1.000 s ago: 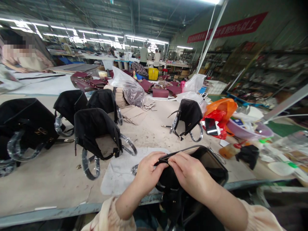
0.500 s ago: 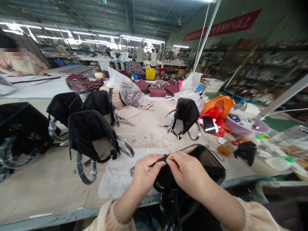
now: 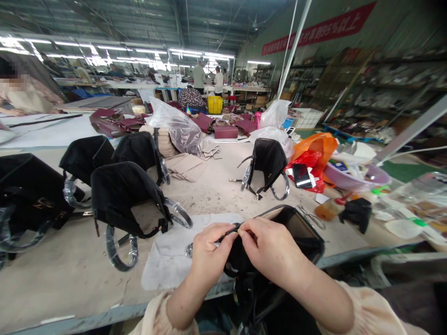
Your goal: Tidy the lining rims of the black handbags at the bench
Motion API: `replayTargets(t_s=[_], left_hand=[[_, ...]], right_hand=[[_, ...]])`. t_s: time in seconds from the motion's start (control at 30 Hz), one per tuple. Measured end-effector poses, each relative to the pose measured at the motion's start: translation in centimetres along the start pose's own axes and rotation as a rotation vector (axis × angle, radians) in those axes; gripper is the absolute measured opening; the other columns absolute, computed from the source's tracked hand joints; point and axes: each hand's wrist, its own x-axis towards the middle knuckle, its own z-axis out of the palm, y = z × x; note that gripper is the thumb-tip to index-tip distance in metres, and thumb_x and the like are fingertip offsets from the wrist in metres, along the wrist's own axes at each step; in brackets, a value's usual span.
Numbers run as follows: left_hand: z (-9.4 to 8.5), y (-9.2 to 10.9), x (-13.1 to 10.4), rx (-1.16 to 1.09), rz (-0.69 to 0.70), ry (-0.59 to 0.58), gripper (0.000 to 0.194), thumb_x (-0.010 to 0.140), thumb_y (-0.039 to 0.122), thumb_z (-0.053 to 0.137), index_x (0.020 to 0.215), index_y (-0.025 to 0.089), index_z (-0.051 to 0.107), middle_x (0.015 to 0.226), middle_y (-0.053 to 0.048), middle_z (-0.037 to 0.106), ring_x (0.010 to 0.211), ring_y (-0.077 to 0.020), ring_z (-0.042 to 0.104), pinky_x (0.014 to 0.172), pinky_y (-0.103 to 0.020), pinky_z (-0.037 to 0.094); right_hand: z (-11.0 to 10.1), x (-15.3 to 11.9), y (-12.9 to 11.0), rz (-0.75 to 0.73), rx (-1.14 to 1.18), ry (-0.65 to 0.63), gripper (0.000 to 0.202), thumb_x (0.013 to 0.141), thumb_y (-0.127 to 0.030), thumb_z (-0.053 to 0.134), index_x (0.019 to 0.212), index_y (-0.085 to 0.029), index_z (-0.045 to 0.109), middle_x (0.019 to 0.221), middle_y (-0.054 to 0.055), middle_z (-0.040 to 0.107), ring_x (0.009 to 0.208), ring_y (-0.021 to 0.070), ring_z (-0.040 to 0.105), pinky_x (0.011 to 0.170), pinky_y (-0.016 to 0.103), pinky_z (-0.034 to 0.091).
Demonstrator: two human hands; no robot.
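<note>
A black handbag (image 3: 307,232) lies at the table's front edge, its beige inside partly showing. My left hand (image 3: 213,246) pinches the bag's black edge between thumb and fingers. Right beside it, my right hand (image 3: 267,244) pinches the same edge, the fingertips of both hands nearly touching. What exactly lies between the fingertips is too small to make out. Under the left hand, a plastic-wrapped handle (image 3: 189,250) peeks out over a white sheet (image 3: 164,260).
More black handbags (image 3: 125,197) with wrapped handles stand at the left, and another black bag (image 3: 267,163) stands ahead. Beige boards (image 3: 186,166) lie mid-table. To the right are scissors (image 3: 312,217), a bottle of amber liquid (image 3: 328,210), a phone (image 3: 301,176) and a purple basin (image 3: 363,179).
The view has shifted slightly. Both hands keep their pinch on the bag's edge, with only a small movement of the fingers.
</note>
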Motion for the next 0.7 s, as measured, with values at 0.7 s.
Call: replayTargets(t_s=[0.7], left_hand=[[-0.6, 0.6, 1.1, 0.073, 0.002, -0.127, 0.007, 0.077, 0.021, 0.064, 0.076, 0.019, 0.07, 0.075, 0.0, 0.071, 0.07, -0.0136, 0.064, 0.068, -0.023, 0.052]], right_hand=[[-0.4, 0.3, 1.1, 0.015, 0.11, 0.002, 0.015, 0.082, -0.019, 0.056, 0.068, -0.019, 0.062, 0.066, -0.001, 0.063, 0.065, 0.0132, 0.057, 0.062, 0.024, 0.04]])
